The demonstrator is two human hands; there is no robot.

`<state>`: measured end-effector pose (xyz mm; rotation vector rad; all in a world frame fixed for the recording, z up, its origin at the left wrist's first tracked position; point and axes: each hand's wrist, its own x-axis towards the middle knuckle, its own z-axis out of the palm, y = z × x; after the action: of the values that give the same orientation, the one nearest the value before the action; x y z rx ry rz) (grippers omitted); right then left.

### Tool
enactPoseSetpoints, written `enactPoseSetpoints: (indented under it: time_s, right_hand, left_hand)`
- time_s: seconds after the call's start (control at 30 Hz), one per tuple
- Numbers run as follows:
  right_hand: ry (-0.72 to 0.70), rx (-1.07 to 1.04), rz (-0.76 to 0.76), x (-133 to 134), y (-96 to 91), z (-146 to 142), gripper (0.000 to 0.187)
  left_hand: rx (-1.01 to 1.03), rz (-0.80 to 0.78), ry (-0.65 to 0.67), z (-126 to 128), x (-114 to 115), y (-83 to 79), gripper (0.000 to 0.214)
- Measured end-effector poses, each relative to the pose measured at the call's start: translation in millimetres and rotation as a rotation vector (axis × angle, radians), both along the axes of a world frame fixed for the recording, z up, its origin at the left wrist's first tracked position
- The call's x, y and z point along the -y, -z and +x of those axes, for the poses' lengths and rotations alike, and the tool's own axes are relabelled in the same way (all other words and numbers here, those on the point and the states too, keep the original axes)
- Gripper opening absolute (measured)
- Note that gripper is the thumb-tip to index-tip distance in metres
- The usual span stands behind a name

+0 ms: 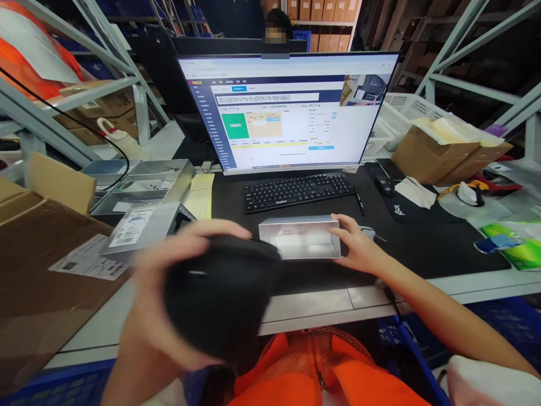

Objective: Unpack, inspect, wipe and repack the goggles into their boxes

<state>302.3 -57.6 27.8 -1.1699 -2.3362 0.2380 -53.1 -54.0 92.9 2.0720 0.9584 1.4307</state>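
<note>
Wears an orange vest (pixel 313 372) at the near edge of view. Clamps a black object (pixel 220 299) in the left hand (pixel 154 304), holding it up in front of the desk edge and across, in view, the lower left corner of a silver box (pixel 300 235). Cannot fairly name the object or confirm contact with the box, given heavy motion blur. Just beyond, pinches that box by its right end with the right hand (pixel 359 248), fingers at the rim, presenting its hollow side toward the body, over a black desk mat (pixel 448 248). Judge the step in hand as two-handed handling of object and box, one to each hand. Calls next, in all likelihood, for a firm right-hand hold on the box and a careful left-hand path clear of its thin rim. To the left, note a large brown carton (pixel 46 270) and, near it, a labelled grey box (pixel 135 228). Behind the silver box, find a keyboard (pixel 300 192), a pen (pixel 359 201) near its right end and, farther right, a mouse (pixel 384 183). Farther back, see a lit monitor (pixel 291 127), then, beyond it, shelved cartons (pixel 323 11).
</note>
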Motion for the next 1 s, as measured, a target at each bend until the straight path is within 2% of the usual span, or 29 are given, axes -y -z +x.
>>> enactPoseSetpoints:
  time_s: [0.07, 0.13, 0.3, 0.37, 0.43, 0.5, 0.6, 0.67, 0.7, 0.77, 0.87, 0.93, 1.0]
  right_hand:
    - [0.026, 0.015, 0.007, -7.4, -2.3, -0.3, 0.058]
    - [0.058, 0.031, 0.004, -16.7, -6.0, -1.9, 0.054]
    - [0.153, 0.164, -0.085, -40.9, -14.8, -6.7, 0.045]
    - [0.166, 0.217, -0.125, -45.8, -18.3, -7.7, 0.041]
    - [0.152, 0.240, -0.171, -44.8, -23.9, -9.3, 0.041]
    - [0.144, 0.178, -0.202, -37.9, -33.2, -13.9, 0.050]
    - [0.141, -0.132, -0.188, -25.1, -52.8, -29.9, 0.060]
    - [0.079, -0.312, -0.290, -24.3, -65.3, -44.8, 0.055]
    - [0.057, -0.336, -0.378, -27.7, -70.0, -52.3, 0.050]
    - [0.069, -0.234, -0.514, -41.1, -74.6, -66.2, 0.038]
    - [0.187, -0.014, -0.534, -68.9, -70.9, -82.7, 0.035]
    - [0.241, 0.027, -0.579, -85.8, -64.8, -92.2, 0.037]
    - [0.294, 0.008, -0.655, -97.8, -58.4, -101.7, 0.028]
  left_hand:
    - [-0.140, -0.009, 0.071, 20.5, 2.3, 2.2, 0.083]
    - [-0.348, -0.018, 0.174, 44.7, 6.4, 4.9, 0.089]
    - [-0.780, -0.019, 0.456, 92.9, 10.7, 13.2, 0.086]
    - [-0.901, -0.044, 0.491, 100.9, 6.9, 16.3, 0.085]
    - [-0.986, -0.099, 0.457, 104.4, 1.2, 18.4, 0.085]
    - [-1.019, -0.150, 0.422, 105.7, -4.4, 19.8, 0.087]
    - [-0.978, -0.181, 0.413, 107.0, -10.9, 22.1, 0.094]
    - [-0.938, -0.196, 0.414, 107.4, -14.3, 24.2, 0.093]
    - [-0.924, -0.204, 0.419, 107.2, -16.0, 25.3, 0.091]
    - [-0.900, -0.213, 0.435, 105.8, -19.4, 26.6, 0.086]
    - [-0.858, -0.202, 0.440, 102.6, -22.8, 26.5, 0.084]
    - [-0.860, -0.188, 0.426, 101.3, -23.0, 26.2, 0.083]
    - [-0.890, -0.176, 0.401, 101.3, -21.7, 27.0, 0.082]
